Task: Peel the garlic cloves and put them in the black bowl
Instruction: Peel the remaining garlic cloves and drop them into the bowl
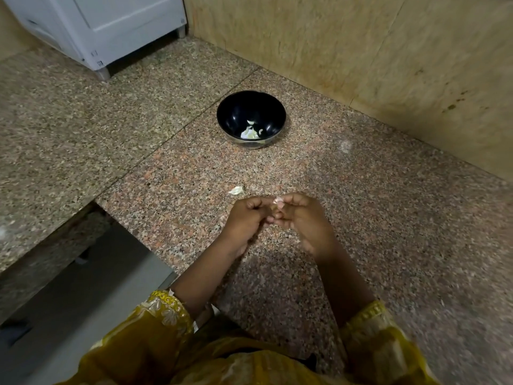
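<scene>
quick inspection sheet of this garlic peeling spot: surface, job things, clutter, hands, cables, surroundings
surface: speckled granite counter, with a seam line crossing it
job's things: black bowl upright beyond the hands, pale garlic pieces in its bottom; garlic clove held above the counter
clutter: one pale peel scrap on the counter just ahead of the hands, apart from the bowl
grippers: left hand and right hand both curled, fingertips meeting on the clove
cables: nothing seen
surroundings: white appliance at the far left; beige stone wall behind the bowl
</scene>
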